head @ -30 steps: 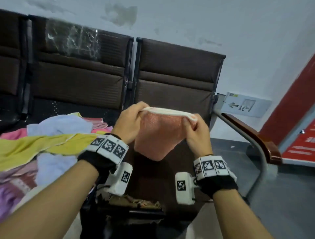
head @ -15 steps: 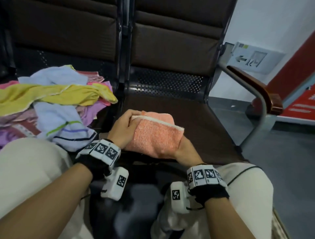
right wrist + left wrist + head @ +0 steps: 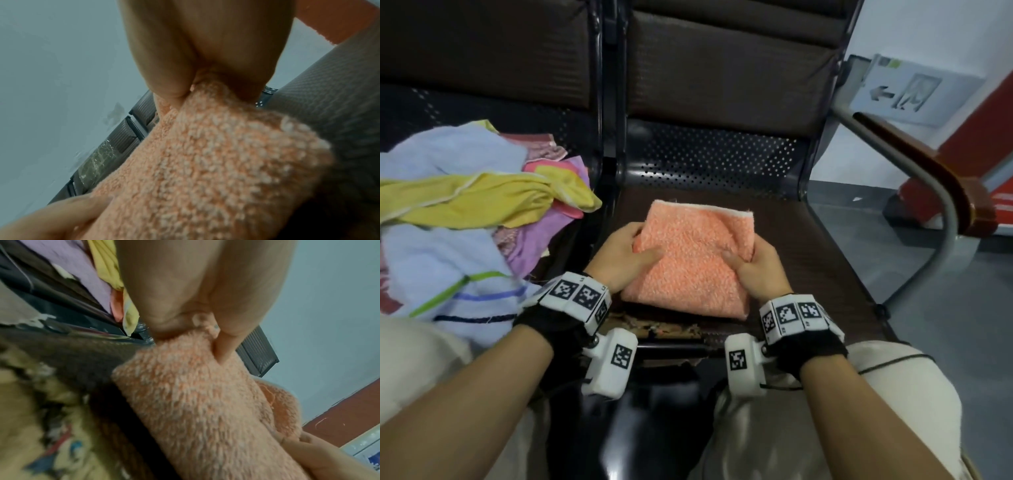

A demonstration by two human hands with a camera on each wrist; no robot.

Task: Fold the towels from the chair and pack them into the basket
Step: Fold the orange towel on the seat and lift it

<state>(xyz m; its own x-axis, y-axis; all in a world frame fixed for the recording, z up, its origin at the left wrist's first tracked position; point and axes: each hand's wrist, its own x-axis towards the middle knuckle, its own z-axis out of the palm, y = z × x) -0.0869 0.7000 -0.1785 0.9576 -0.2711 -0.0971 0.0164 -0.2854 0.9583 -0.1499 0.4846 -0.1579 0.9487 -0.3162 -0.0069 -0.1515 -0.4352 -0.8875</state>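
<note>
The fingers of the left hand (image 3: pixel 626 257) and the right hand (image 3: pixel 757 266) lie under the orange towel (image 3: pixel 693 263); only the thumbs show on top. The towel's underside and inner layers are hidden. The pile of unfolded towels (image 3: pixel 465 219) is cut off by the left edge of the head view. The lower items in the pile are covered by the upper ones. In the left wrist view, the near left foreground is blurred and cannot be identified.
</note>
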